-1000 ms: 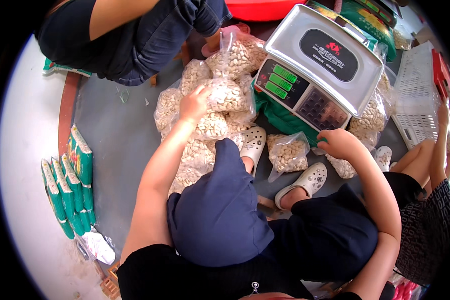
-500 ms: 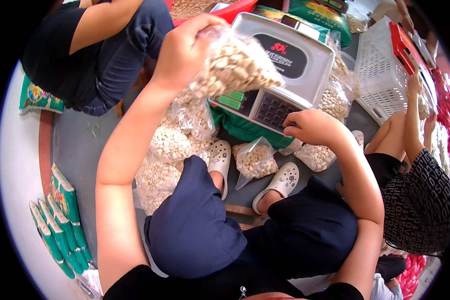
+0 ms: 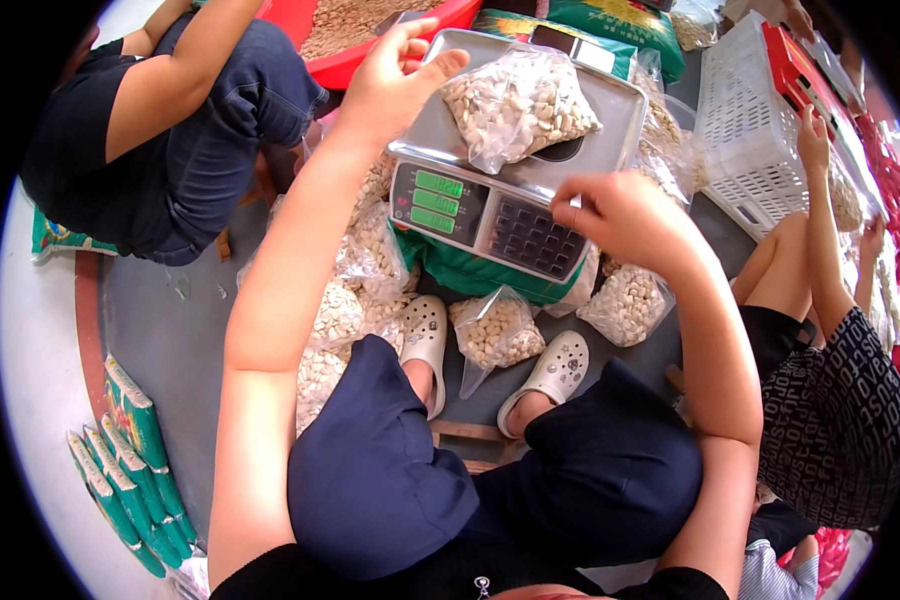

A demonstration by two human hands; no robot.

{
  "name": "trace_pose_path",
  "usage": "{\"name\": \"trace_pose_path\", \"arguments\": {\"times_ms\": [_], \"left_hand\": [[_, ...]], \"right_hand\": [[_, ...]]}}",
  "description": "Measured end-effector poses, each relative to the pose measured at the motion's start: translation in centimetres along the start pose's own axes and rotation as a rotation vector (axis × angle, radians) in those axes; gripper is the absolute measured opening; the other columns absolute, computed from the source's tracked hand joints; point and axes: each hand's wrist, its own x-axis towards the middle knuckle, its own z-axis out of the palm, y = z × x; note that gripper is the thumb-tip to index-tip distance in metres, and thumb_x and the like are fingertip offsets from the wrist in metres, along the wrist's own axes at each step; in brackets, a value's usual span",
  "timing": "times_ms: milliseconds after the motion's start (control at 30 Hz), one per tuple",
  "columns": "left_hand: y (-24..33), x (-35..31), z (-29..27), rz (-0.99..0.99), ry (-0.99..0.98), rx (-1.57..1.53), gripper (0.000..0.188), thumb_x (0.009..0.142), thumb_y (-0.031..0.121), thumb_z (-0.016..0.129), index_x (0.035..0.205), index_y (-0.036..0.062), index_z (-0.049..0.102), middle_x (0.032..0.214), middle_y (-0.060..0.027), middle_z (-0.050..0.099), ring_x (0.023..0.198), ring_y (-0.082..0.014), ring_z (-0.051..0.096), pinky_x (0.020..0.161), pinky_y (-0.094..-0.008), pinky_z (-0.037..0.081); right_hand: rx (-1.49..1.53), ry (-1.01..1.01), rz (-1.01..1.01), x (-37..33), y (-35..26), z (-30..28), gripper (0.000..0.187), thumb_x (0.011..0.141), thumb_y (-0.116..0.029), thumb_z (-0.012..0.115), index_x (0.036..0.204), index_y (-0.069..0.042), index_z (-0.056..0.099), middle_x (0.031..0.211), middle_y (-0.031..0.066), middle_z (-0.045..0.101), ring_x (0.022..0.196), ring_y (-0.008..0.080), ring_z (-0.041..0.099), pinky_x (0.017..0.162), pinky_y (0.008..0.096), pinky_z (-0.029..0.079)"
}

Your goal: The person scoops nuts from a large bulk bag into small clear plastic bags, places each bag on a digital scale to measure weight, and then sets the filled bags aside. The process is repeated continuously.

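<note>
The left hand (image 3: 395,80) is hovering at the far left corner of the scale (image 3: 622,125), its fingers spreading well apart and holding nothing. The bag (image 3: 520,105) of pale, flat pieces is lying on the scale's tray, just to the right of that hand and apart from it. The right hand (image 3: 625,215) is hanging over the right end of the keypad (image 3: 535,238), its fingers bending inward; they are blurring, so whether they are touching the keys or gripping anything I cannot tell. The display (image 3: 435,200), left of the keys, is glowing green.

The scale is sitting over a green sack (image 3: 470,275). More filled bags (image 3: 365,250) are piling up to its near left, one small bag (image 3: 495,330) is standing between the white shoes (image 3: 558,370), and another bag (image 3: 627,305) is lying to the right. Beyond the scale, a red basin (image 3: 450,15) is showing at the far left, and a white crate (image 3: 740,130) is standing at the far right. A co-worker (image 3: 225,110) is sitting at the left.
</note>
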Motion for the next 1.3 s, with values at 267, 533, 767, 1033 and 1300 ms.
{"name": "trace_pose_path", "arguments": {"times_ms": [267, 533, 767, 1033, 1300], "left_hand": [[-0.6, -1.9, 0.9, -0.137, -0.11, 0.185, 0.087, 0.076, 0.047, 0.079, 0.134, -0.006, 0.043, 0.096, -0.0093, 0.062, 0.088, -0.0148, 0.061, 0.074, -0.0274, 0.05], [-2.4, -0.9, 3.3, -0.053, -0.12, -0.085, 0.052, 0.082, 0.018, 0.066, 0.124, -0.0056, 0.047, 0.074, -0.0011, 0.06, 0.066, -0.0078, 0.057, 0.058, -0.0241, 0.046], [-1.6, -1.5, 0.8, -0.094, -0.001, -0.216, 0.03, 0.088, 0.005, 0.059, 0.117, 0.0033, 0.052, 0.08, 0.0006, 0.054, 0.07, -0.006, 0.054, 0.061, -0.0212, 0.045], [-1.4, -1.2, 1.2, 0.043, -0.014, -0.294, 0.027, 0.091, 0.004, 0.057, 0.117, 0.0044, 0.054, 0.079, 0.0018, 0.054, 0.068, -0.0061, 0.052, 0.061, -0.0209, 0.044], [-0.8, 1.7, 1.8, 0.109, 0.037, -0.268, 0.028, 0.086, -0.005, 0.056, 0.112, 0.0039, 0.054, 0.078, 0.0038, 0.047, 0.07, -0.0049, 0.044, 0.065, -0.0191, 0.039]], "right_hand": [[-0.153, 0.756, -0.645, 5.4, -1.9, 0.0, 0.008, 0.086, -0.015, 0.063, 0.088, -0.007, 0.063, 0.079, 0.0104, 0.062, 0.081, 0.0299, 0.061, 0.073, 0.0401, 0.049], [-0.185, 0.748, -0.674, 10.2, -3.5, 1.4, 0.007, 0.087, -0.011, 0.053, 0.086, -0.003, 0.054, 0.075, 0.0144, 0.058, 0.076, 0.0361, 0.059, 0.068, 0.0418, 0.049], [-0.703, 0.17, 0.114, 11.3, -3.5, 1.2, 0.021, 0.082, -0.013, 0.06, 0.097, -0.006, 0.073, 0.094, 0.0135, 0.072, 0.086, 0.0299, 0.071, 0.073, 0.039, 0.057], [-0.903, 0.617, 0.064, 15.5, -2.2, 5.2, 0.017, 0.079, -0.012, 0.066, 0.094, -0.005, 0.071, 0.098, 0.0124, 0.07, 0.092, 0.0268, 0.067, 0.074, 0.0424, 0.057], [-0.786, 0.603, 0.064, 19.1, 2.2, 3.4, 0.027, 0.075, -0.01, 0.066, 0.103, -0.009, 0.065, 0.123, 0.0171, 0.057, 0.104, 0.0384, 0.063, 0.078, 0.0489, 0.054]]}}
